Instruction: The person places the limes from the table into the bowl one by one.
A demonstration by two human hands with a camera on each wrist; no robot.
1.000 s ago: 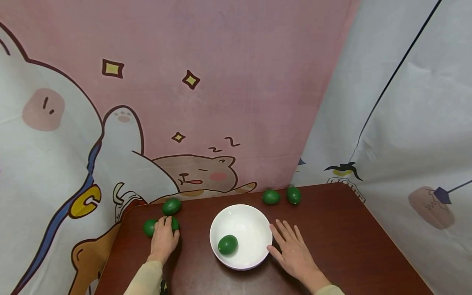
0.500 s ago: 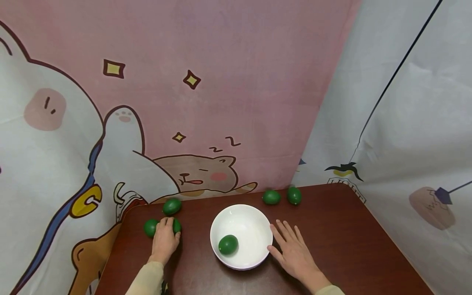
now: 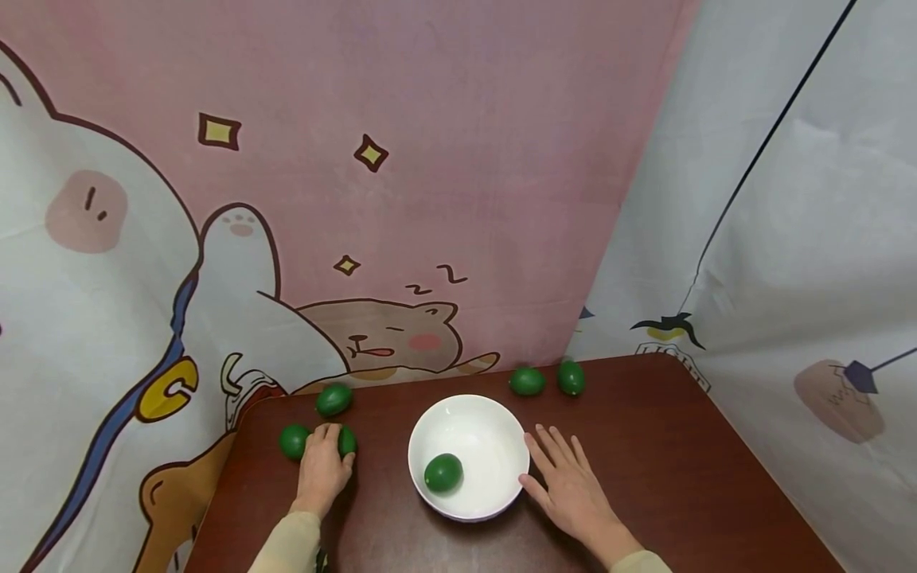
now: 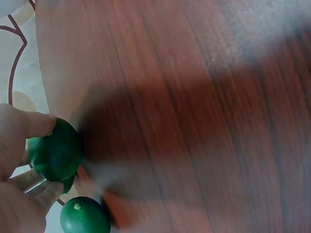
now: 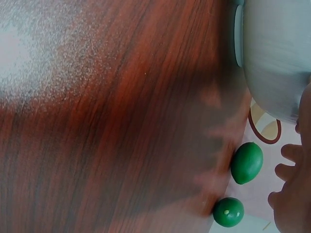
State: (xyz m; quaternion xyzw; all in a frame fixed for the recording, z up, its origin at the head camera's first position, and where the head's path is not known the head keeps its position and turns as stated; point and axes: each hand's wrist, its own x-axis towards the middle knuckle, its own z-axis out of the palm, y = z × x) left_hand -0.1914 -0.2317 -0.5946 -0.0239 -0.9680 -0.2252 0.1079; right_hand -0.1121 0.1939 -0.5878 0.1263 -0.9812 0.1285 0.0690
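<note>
My left hand (image 3: 321,469) pinches a green lime (image 3: 347,442) between thumb and fingers, at the left of the table. In the left wrist view the held lime (image 4: 60,150) shows between thumb and fingertips. Just left of that hand lies a second lime (image 3: 294,442), and a third lime (image 3: 333,399) sits behind it. A white bowl (image 3: 494,461) stands at the middle with one lime (image 3: 443,473) inside. My right hand (image 3: 569,489) has its fingers spread and straight at the bowl's right side, the thumb and fingertips at its rim.
Two more limes, one lying sideways (image 3: 527,382) and one on its right (image 3: 571,378), rest near the back edge of the dark wooden table (image 3: 659,446). A patterned cloth (image 3: 473,199) hangs directly behind the table.
My left hand has shifted slightly to the right with the lime in its fingers. My right hand and the bowl stay where they were.
</note>
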